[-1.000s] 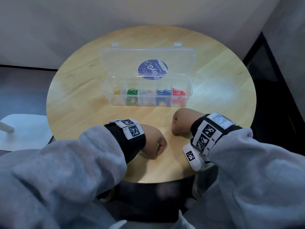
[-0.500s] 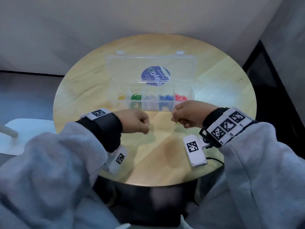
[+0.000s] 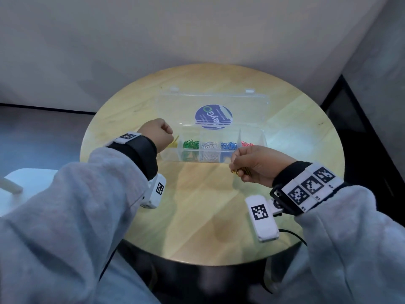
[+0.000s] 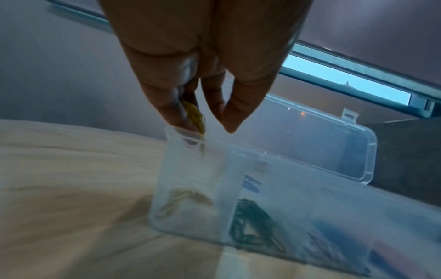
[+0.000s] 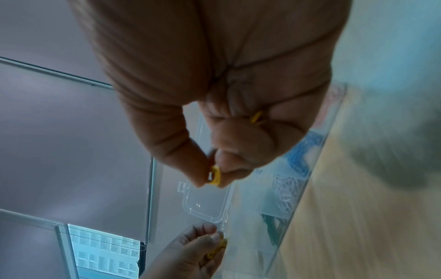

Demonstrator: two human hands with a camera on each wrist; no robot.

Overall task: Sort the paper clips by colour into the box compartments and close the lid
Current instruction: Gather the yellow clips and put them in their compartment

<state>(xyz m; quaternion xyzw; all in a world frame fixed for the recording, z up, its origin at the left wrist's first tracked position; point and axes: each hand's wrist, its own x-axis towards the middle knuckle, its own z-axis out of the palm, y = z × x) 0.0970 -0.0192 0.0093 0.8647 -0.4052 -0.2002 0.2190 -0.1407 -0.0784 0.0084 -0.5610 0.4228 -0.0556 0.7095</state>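
Observation:
A clear plastic box (image 3: 168, 155) stands on the table with its lid (image 3: 179, 108) flipped open behind it. Its compartments hold yellow (image 4: 183, 200), green (image 3: 191, 144), white (image 3: 210, 148), blue (image 3: 228, 145) and red (image 3: 247, 143) paper clips, left to right. My left hand (image 3: 169, 137) hovers over the leftmost compartment and pinches yellow clips (image 4: 194, 115) at its rim. My right hand (image 3: 237, 170) is just in front of the box's right half. It holds more yellow clips (image 5: 214, 176) between thumb and finger, with another tucked in the curled fingers.
The round wooden table (image 3: 197, 216) is backed by a pale wall. A white seat (image 3: 22, 183) sits low to the left, and dark floor lies to the right. No loose clips show on the tabletop.
Both hands rose from the near part of the table toward the box. The left hand travelled up and left to the yellow compartment; the right hand stopped in front of the box.

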